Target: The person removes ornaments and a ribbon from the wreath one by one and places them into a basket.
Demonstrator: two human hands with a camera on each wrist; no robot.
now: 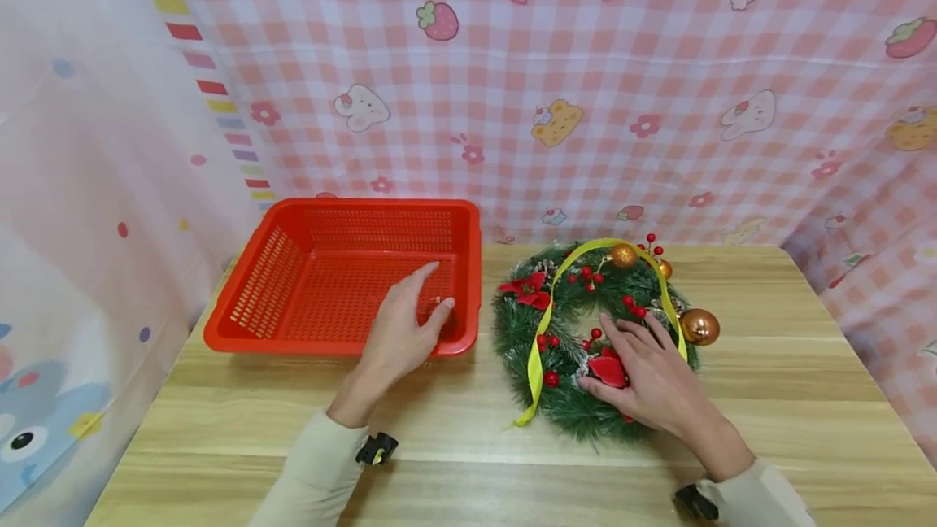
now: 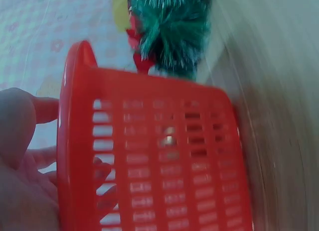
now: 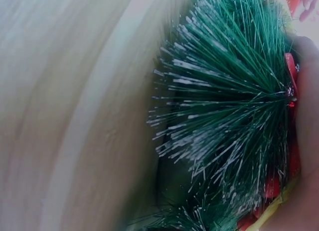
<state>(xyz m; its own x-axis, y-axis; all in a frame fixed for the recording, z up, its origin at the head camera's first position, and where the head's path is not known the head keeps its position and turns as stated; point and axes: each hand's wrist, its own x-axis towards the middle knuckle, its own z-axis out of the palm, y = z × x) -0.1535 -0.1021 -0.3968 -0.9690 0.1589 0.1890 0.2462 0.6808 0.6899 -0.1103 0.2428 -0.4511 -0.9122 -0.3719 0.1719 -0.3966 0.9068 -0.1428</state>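
My left hand (image 1: pixel 401 330) hovers over the near right part of a red plastic basket (image 1: pixel 220 340), thumb and fingers spread apart and holding nothing. Inside the basket, by the thumb, shows a small pale-gold bit (image 1: pixel 437 299); through the slots in the left wrist view it is blurred. On the right lies a green Christmas wreath (image 1: pixel 512 332) with red berries, red flowers and gold balls. A yellow ribbon (image 1: pixel 535 372) loops loosely over it. My right hand (image 1: pixel 651 381) rests on the wreath's near right side, fingers spread around a red flower (image 1: pixel 607 368).
A copper-coloured ball (image 1: pixel 700 327) sticks out at the wreath's right edge. Wooden tabletop (image 1: pixel 468 470) stretches under everything. Behind it hangs a pink checked cloth (image 1: pixel 498 88), and a pale patterned curtain (image 1: pixel 88 185) borders the left side.
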